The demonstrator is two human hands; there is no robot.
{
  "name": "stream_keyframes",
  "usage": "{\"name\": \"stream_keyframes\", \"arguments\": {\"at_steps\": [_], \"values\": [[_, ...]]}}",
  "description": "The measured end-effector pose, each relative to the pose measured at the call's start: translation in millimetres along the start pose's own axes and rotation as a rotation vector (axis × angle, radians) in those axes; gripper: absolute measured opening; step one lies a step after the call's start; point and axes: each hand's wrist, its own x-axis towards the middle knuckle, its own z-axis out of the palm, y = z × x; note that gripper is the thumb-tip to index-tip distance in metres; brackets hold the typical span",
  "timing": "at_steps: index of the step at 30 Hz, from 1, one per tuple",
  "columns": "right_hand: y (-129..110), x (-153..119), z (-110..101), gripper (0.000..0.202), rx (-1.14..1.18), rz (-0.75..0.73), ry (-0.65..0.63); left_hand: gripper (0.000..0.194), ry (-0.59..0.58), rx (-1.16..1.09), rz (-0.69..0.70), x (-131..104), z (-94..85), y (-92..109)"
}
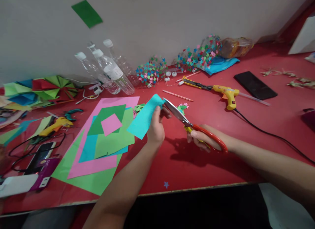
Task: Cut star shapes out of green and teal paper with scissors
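Observation:
Between the thumb and fingers of my left hand [157,127] is a strip of turquoise paper [143,119], raised above the red table. My right hand [203,137] grips scissors [211,136] with red and yellow handles. The scissor blades point up and left, and their tips meet the paper's upper right corner by my left fingertips. Small piles of green and pink star cutouts [182,107] lie behind my hands. To the left is a stack of coloured sheets, with a pink square [111,124] on a dark green sheet [98,120].
Plastic bottles [114,71] and star-covered clear shapes [151,71] stand along the wall. A yellow glue gun [227,93] trails a cable at right, near a black phone [255,85]. Another glue gun [55,125] and a power bank [45,171] lie left. A person's hand [2,156] shows at the left edge.

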Motion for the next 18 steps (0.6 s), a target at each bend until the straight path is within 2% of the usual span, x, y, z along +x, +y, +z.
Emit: {"name": "stream_keyframes", "arguments": {"at_steps": [5, 13, 15, 18], "values": [[-1.5, -0.2, 0.1, 0.055, 0.061, -0.011, -0.03, 0.036, -0.057, 0.116, 0.086, -0.8, -5.0, -2.9], [-3.7, -3.1, 2.1, 0.057, 0.129, -0.047, -0.066, 0.049, -0.005, 0.374, 0.193, -4.2, -6.2, 2.9], [-2.5, -2.8, 2.9, 0.058, 0.123, -0.041, -0.058, 0.048, -0.002, 0.403, 0.191, -4.5, -7.2, 4.0], [-0.1, -1.9, 2.8, 0.058, 0.062, -0.034, -0.019, 0.046, -0.005, 0.326, 0.129, -0.8, -9.8, 1.3]]}}
